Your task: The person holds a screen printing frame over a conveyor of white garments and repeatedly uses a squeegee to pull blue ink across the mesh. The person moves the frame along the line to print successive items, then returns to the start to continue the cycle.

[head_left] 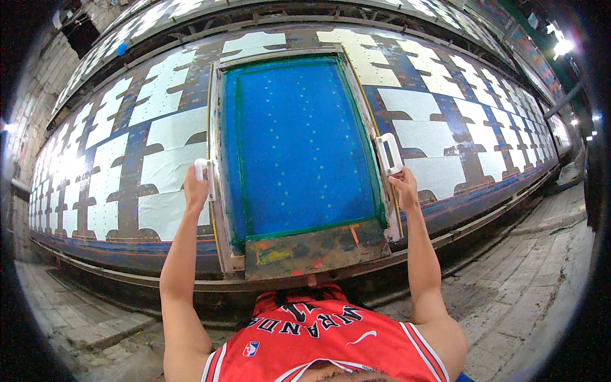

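A rectangular screen frame with blue mesh (299, 146), green edging and rows of small pale dots lies on a long printing table in front of me. Its near end has a paint-smeared brown band (315, 251). My left hand (196, 186) is closed on the white handle on the frame's left side. My right hand (404, 186) grips the lower part of the white handle (388, 153) on the right side. White cut pieces (172, 172) lie on the table beside the frame, to the left and to the right.
The table (445, 202) runs far to both sides, with many more white pieces in rows. A second long table with white pieces (146, 25) stands beyond it. A pale block wall (35, 114) is at left. A paved floor (509, 254) lies along the near edge, below the table.
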Motion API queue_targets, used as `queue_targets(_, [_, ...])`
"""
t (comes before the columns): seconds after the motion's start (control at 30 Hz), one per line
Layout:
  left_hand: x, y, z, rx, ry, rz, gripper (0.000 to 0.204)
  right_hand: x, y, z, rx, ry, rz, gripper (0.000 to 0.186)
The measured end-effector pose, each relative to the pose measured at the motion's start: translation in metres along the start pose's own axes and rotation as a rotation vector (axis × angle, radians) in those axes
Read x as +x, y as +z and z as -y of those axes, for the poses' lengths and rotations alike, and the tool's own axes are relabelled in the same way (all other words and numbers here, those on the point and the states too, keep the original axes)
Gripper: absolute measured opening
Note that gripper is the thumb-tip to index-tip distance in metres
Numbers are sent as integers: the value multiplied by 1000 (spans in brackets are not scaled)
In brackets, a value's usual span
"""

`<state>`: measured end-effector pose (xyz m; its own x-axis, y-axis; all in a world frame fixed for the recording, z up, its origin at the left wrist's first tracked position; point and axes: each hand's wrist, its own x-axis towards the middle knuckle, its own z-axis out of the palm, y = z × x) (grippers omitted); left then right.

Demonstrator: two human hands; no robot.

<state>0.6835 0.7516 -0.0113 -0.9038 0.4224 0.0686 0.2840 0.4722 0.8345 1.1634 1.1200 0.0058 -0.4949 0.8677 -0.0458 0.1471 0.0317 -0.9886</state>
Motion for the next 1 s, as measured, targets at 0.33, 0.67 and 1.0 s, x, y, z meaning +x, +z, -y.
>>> queue_targets(0.33, [-17,5,-3,109,41,-5,34,-12,-8,-13,10,-8,-1,49])
queue_targets(0.67, [-24,11,3,8,53,-9,41,-24,-9,-13,35,29,-48,51])
queue_targets(1.0, [-29,15,8,43,3,33,42,-24,-19,-21,8,17,-56,50])
